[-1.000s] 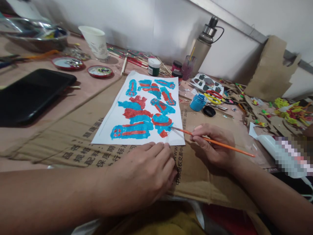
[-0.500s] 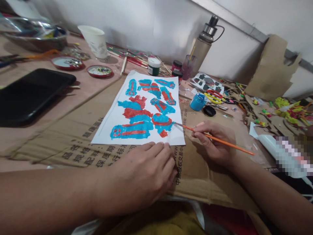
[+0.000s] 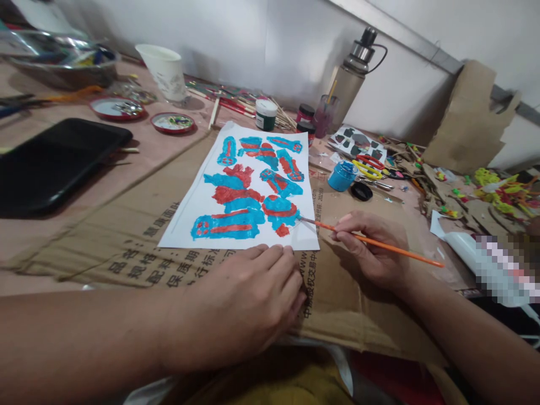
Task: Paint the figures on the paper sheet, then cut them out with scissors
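paintbrush (image 3: 371,243) gripped in right hand (image 3: 373,247) fingers, tip at the paper's (image 3: 198,216) near-right corner; left hand (image 3: 248,301) flat, pinning its near edge; a steady stroke is called for next.

A black tablet (image 3: 50,163) lies near the table's left edge; a paper cup (image 3: 163,70) and steel flask (image 3: 353,70) stand along the far edge.

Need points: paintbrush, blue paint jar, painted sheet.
paintbrush (image 3: 379,245), head view, on the orange handle right of the fingers.
blue paint jar (image 3: 341,176), head view, on its side wall.
painted sheet (image 3: 304,239), head view, on the bare white lower right corner.
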`<state>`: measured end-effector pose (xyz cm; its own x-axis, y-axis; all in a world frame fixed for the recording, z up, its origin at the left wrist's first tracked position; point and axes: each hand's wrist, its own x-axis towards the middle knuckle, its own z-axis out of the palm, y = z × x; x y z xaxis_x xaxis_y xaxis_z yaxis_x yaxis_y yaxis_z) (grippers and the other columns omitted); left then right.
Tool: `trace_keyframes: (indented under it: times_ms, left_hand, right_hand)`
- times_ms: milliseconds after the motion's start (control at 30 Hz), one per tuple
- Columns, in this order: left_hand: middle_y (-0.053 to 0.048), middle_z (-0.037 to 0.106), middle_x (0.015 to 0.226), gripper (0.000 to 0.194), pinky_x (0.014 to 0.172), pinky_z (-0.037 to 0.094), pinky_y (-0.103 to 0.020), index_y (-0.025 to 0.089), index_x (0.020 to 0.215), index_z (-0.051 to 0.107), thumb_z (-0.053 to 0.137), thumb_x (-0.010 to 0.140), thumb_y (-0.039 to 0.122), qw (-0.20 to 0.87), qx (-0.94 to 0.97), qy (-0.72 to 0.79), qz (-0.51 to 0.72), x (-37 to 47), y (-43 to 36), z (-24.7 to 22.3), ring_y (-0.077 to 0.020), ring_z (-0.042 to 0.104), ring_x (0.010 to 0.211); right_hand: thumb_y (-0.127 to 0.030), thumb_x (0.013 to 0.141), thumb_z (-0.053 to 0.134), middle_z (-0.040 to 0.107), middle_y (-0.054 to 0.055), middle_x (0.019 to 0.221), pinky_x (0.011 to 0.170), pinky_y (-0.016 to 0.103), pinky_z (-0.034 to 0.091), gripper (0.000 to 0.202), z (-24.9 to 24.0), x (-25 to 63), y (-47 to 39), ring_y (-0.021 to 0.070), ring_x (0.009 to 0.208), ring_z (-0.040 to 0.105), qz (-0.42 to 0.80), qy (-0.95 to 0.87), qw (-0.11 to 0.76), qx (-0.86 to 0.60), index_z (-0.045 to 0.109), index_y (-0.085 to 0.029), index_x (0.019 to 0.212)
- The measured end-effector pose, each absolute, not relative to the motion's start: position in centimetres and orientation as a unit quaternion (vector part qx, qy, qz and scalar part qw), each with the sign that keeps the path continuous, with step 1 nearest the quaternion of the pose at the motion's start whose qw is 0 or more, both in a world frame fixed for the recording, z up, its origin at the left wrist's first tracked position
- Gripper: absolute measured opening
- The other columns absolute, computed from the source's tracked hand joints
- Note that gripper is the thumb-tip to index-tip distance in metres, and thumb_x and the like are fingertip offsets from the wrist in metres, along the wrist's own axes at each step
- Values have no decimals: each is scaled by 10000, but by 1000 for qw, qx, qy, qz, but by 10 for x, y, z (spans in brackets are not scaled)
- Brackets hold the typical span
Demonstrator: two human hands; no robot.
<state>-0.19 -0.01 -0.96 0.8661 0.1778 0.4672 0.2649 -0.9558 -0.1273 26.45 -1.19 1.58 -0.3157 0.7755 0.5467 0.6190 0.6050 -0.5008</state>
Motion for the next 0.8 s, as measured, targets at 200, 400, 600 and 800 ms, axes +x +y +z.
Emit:
trace_keyframes:
  times_ms: [200,400,600,800]
  left_hand:
    - [-112,766,930,222,850,582,-402,194,893,739,613,1066,254,84,-960,-122,-236,-2,0,-11,-249,683,879]
    - [-108,768,928,184,842,588,-400,197,909,742,633,1052,234,77,-966,-113,-217,-3,1,-7,-249,688,878]
    - [-103,755,886,245,793,584,-387,192,861,725,612,1069,256,89,-963,-116,-225,-2,0,-7,-243,683,842]
    - [-109,760,923,229,819,578,-393,191,883,734,619,1067,263,84,-961,-124,-233,-2,0,-9,-245,679,867]
  right_hand:
    - [-186,1001,715,810,8,881,706,304,610,115,17,263,-13,194,762,766,93,-812,390,-424,745,-296,981]
    - [-156,1011,695,786,5,827,673,283,595,131,22,261,-19,178,720,754,103,-837,366,-392,718,-283,987]
    - [-177,1023,697,783,11,845,696,272,589,100,18,262,-16,176,758,755,60,-827,388,-401,713,-272,998]
    - [-220,1015,720,768,10,762,618,277,565,113,22,260,-20,174,667,721,103,-809,383,-433,725,-267,912]
